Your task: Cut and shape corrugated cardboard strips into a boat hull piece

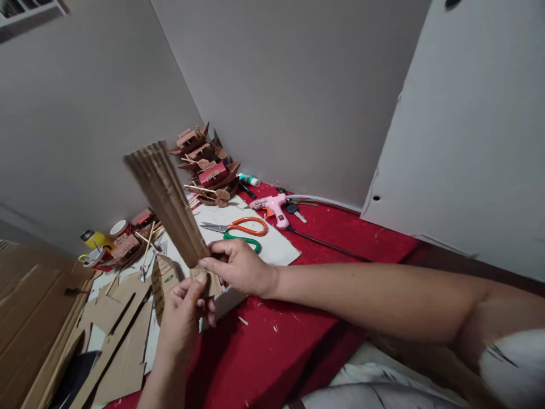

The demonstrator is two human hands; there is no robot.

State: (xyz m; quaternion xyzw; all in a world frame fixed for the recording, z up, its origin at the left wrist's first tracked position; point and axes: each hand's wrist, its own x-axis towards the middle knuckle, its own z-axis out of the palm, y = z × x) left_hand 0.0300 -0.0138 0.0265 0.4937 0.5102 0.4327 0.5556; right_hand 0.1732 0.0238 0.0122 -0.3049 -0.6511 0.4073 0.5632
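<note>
A long strip of corrugated cardboard (pixel 168 201) stands tilted up and leftward, its ridges running lengthwise. My right hand (pixel 238 266) pinches its lower end between thumb and fingers. Just below, my left hand (pixel 187 304) is closed on the bottom of the same piece, thumb on top, where a smooth flap shows. Beyond my right hand lie scissors (pixel 238 227) with one orange and one green handle, on a white board (pixel 281 250). A pink glue gun (pixel 276 209) rests behind them. To the left of my hands stands a small bent cardboard piece (pixel 164 278).
Several small model boats (pixel 213 173) are stacked in the back corner. Cups (pixel 120 228) and a yellow container (pixel 96 240) stand at the left beside sticks. Flat cardboard pieces (pixel 123 375) cover the left front. Keys (pixel 297 212) and a black cord (pixel 327 243) lie on the red cloth (pixel 264 352).
</note>
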